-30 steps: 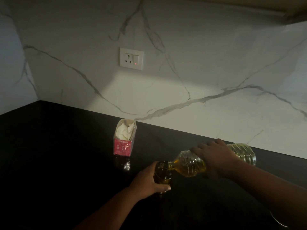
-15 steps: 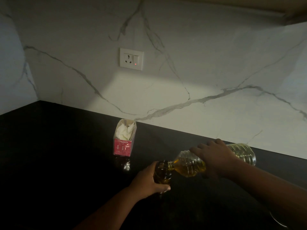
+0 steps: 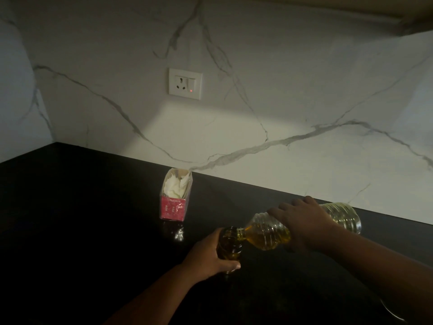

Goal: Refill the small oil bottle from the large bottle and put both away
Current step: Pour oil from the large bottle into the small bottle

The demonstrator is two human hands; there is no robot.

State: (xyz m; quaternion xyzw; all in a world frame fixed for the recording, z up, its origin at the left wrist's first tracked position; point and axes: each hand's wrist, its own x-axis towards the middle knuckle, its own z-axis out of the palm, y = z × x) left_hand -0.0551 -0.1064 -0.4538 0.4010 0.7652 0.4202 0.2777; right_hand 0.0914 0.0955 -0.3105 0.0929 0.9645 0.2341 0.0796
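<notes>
Currently the left hand (image 3: 208,253) grips the small bottle (image 3: 229,243) upright on the black worktop (image 3: 82,231). The right hand (image 3: 304,222) grips the large bottle (image 3: 267,233), tilted nearly flat, neck touching the small bottle's mouth.

— We are looking at a dark worktop (image 3: 70,207) running into the left corner, aren't we?

— We are, and white marble walling (image 3: 281,90) with grey veins is rising behind it. A white socket (image 3: 185,83) is glowing with a small red light.

— We are seeing light pooling under the socket, while a cabinet underside (image 3: 351,10) is shading the top right.
</notes>
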